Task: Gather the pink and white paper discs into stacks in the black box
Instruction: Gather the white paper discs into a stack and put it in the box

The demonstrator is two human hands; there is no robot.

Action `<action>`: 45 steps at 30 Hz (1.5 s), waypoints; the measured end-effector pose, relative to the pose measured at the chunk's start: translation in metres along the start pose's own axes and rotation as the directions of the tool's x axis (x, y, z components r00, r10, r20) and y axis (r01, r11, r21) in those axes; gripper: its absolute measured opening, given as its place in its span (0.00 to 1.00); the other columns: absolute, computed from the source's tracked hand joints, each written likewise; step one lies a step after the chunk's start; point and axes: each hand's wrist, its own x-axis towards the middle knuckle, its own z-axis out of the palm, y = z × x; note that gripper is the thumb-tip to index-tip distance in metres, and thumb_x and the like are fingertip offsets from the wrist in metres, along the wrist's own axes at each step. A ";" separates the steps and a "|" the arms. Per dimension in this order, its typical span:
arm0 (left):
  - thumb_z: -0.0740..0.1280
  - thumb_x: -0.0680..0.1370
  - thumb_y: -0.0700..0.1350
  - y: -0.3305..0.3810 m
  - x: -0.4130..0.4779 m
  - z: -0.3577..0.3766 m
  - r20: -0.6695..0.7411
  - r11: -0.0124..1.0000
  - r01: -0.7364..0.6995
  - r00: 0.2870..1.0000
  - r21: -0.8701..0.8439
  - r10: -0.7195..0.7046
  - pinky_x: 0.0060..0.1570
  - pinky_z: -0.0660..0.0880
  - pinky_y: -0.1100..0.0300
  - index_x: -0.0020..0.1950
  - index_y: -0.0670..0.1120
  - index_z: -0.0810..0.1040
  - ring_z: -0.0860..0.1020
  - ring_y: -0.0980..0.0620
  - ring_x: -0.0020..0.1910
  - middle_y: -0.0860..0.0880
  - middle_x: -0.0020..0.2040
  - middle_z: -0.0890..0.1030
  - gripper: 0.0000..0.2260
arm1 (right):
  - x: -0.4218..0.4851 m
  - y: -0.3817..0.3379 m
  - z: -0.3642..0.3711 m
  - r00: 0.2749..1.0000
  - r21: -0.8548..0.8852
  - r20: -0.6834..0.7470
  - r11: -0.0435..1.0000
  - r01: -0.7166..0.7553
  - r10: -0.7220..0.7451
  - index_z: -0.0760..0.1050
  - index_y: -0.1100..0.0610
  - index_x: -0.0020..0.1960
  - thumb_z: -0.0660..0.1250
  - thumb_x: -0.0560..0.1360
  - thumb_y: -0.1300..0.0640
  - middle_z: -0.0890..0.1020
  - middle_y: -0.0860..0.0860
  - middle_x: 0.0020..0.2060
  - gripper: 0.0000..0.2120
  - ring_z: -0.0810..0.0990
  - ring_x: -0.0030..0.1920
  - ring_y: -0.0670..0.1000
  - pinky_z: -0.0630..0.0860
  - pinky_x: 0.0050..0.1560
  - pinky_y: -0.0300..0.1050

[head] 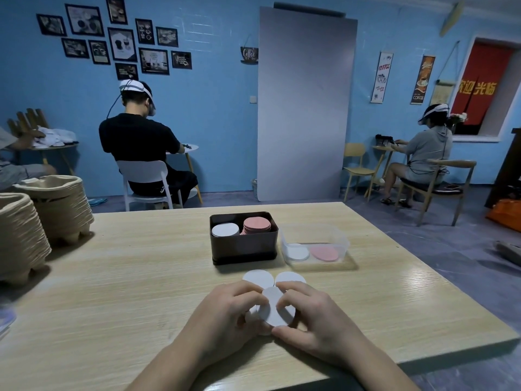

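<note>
Sitting on desk [141, 277]: black box [244, 251] at 12 o'clock from both hands, its white stack [225, 230] nearer 11. Left hand [225, 314] and right hand [313, 320], fingers curled, pinch the white disc pile [275, 310] between them. Two loose white discs [258, 279] lie just beyond at 12.

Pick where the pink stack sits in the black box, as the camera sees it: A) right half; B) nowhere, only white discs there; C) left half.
A: the pink stack stands in the right half of the black box, with the white stack to its left.
</note>
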 end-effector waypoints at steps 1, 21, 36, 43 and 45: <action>0.77 0.72 0.56 0.000 0.000 0.000 0.003 1.000 -0.003 1.000 0.007 0.003 0.40 0.75 0.62 0.49 0.55 0.80 0.77 0.56 0.43 0.57 0.55 0.81 0.11 | 0.000 0.000 0.000 1.000 -0.006 0.004 1.000 -0.001 0.001 0.75 0.45 0.49 0.72 0.72 0.37 0.75 0.44 0.69 0.15 0.72 0.69 0.41 0.73 0.64 0.43; 0.67 0.71 0.68 -0.005 -0.004 0.000 0.127 0.989 0.139 0.981 0.059 -0.145 0.60 0.69 0.57 0.65 0.58 0.72 0.72 0.60 0.58 0.62 0.59 0.77 0.26 | 0.000 0.002 -0.005 0.982 -0.001 -0.092 0.986 -0.165 0.164 0.74 0.46 0.45 0.72 0.69 0.38 0.76 0.39 0.59 0.14 0.73 0.65 0.40 0.71 0.62 0.39; 0.70 0.73 0.59 -0.004 -0.005 -0.001 -0.031 0.987 0.163 0.986 0.007 -0.163 0.57 0.73 0.63 0.61 0.54 0.73 0.71 0.60 0.60 0.60 0.61 0.73 0.21 | -0.001 0.003 -0.002 0.980 -0.054 -0.040 0.979 -0.198 0.196 0.76 0.48 0.47 0.74 0.71 0.46 0.75 0.43 0.65 0.10 0.70 0.69 0.42 0.59 0.63 0.25; 0.72 0.73 0.56 -0.002 -0.004 -0.003 -0.121 0.991 0.130 0.984 0.015 -0.127 0.58 0.71 0.66 0.57 0.50 0.75 0.73 0.58 0.61 0.56 0.61 0.77 0.17 | -0.002 0.002 -0.003 0.979 -0.023 -0.075 0.981 -0.193 0.191 0.75 0.48 0.46 0.75 0.71 0.46 0.74 0.41 0.65 0.11 0.69 0.70 0.41 0.67 0.64 0.34; 0.72 0.73 0.57 0.000 -0.004 -0.003 -0.103 0.994 0.106 0.989 0.013 -0.104 0.58 0.72 0.67 0.57 0.50 0.76 0.73 0.58 0.61 0.56 0.63 0.77 0.18 | -0.002 0.002 -0.002 0.986 -0.031 -0.062 0.987 -0.158 0.156 0.77 0.49 0.50 0.76 0.71 0.45 0.74 0.42 0.67 0.13 0.69 0.71 0.41 0.62 0.65 0.29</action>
